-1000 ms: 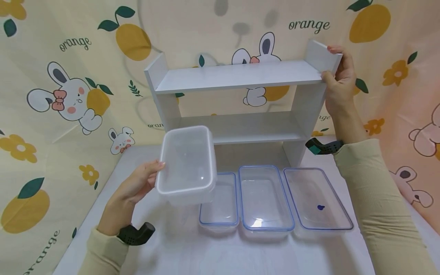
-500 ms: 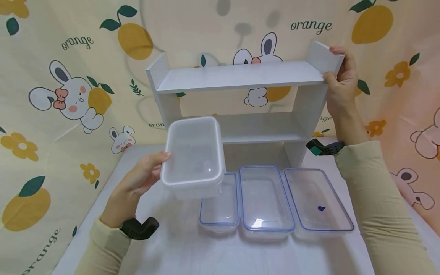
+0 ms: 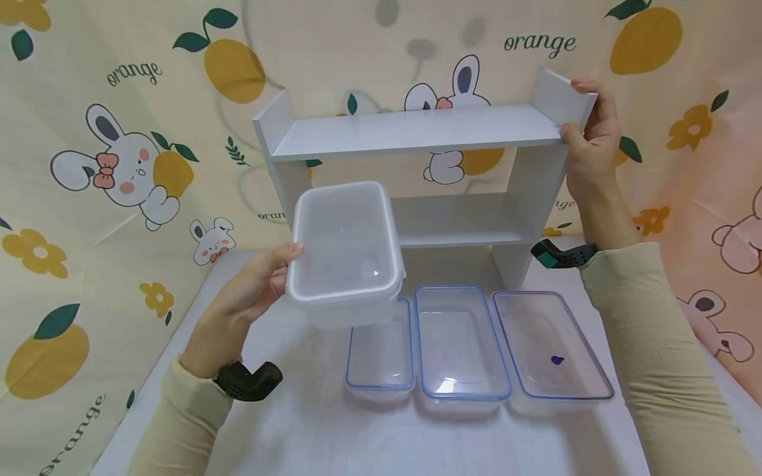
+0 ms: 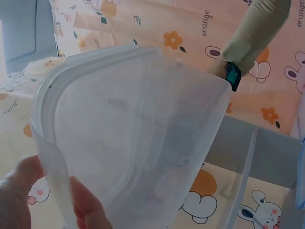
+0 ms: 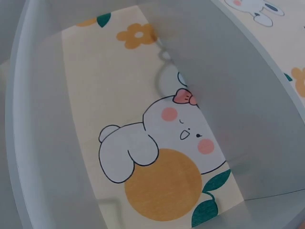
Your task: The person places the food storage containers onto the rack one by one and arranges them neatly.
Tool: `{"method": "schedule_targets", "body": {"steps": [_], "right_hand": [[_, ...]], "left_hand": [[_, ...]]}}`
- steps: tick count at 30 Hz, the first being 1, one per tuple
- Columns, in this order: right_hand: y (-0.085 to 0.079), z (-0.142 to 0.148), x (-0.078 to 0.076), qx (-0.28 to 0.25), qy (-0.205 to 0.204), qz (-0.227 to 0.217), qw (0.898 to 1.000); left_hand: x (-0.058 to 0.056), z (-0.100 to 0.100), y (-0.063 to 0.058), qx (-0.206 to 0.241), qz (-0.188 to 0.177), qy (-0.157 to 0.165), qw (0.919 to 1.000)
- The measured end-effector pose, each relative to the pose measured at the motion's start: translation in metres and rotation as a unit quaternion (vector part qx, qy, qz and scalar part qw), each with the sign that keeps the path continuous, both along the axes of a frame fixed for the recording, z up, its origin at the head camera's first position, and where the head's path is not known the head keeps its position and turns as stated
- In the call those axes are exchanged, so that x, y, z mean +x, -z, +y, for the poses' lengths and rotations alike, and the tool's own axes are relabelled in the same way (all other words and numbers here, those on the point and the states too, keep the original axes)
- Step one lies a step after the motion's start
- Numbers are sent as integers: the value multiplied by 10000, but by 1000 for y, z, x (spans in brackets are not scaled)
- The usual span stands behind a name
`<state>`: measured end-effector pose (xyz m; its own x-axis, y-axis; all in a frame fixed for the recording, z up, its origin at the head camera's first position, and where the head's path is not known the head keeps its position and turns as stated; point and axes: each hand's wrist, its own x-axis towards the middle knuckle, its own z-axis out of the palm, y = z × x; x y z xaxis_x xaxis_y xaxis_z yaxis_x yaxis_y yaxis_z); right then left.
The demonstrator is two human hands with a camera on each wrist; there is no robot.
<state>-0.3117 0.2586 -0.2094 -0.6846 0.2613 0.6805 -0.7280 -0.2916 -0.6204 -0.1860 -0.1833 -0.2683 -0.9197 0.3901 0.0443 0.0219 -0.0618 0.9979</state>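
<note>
A cream cloth (image 3: 214, 185) printed with rabbits (image 3: 122, 172), oranges (image 3: 235, 73), yellow flowers (image 3: 36, 252) and the word "orange" (image 3: 540, 42) is hanging behind a white table (image 3: 333, 430), looking pinker at far right.

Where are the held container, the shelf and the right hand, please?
Held container (image 3: 346, 246): head view, middle of its upper face.
Shelf (image 3: 417, 132): head view, on its top board.
Right hand (image 3: 595, 151): head view, middle of the visible hand.

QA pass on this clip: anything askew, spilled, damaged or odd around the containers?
One oddity: a small dark-blue spot shows at the rightmost blue-rimmed container; the middle blue-rimmed container has none. Can't tell if it's a stain or something inside. No spill visible.
</note>
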Motion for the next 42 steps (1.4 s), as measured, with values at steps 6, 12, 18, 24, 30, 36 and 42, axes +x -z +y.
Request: {"method": "schedule_targets", "body": {"steps": [6, 12, 18, 24, 30, 36, 42], "right_hand": [[-1, 0, -1, 37, 28, 30, 10000], [-1, 1, 0, 32, 49, 37, 10000], [-2, 2, 1, -21, 2, 44, 10000], [-1, 1, 1, 21, -35, 50, 10000], [1, 1, 1, 50, 22, 4, 10000], [0, 1, 1, 78, 76, 5, 9999], [0, 0, 1, 86, 61, 80, 9999]], "left_hand": [[-1, 5, -9, 97, 109, -11, 9999], [-2, 11, -19, 272, 251, 44, 9993], [-2, 16, -26, 255, 205, -67, 9994], [-2, 19, -32, 393, 156, -273, 9987], [-4, 20, -39, 580, 109, -415, 9974], [-5, 21, -47, 593, -9, -601, 9964], [-6, 23, -56, 554, 76, -756, 9956]]}}
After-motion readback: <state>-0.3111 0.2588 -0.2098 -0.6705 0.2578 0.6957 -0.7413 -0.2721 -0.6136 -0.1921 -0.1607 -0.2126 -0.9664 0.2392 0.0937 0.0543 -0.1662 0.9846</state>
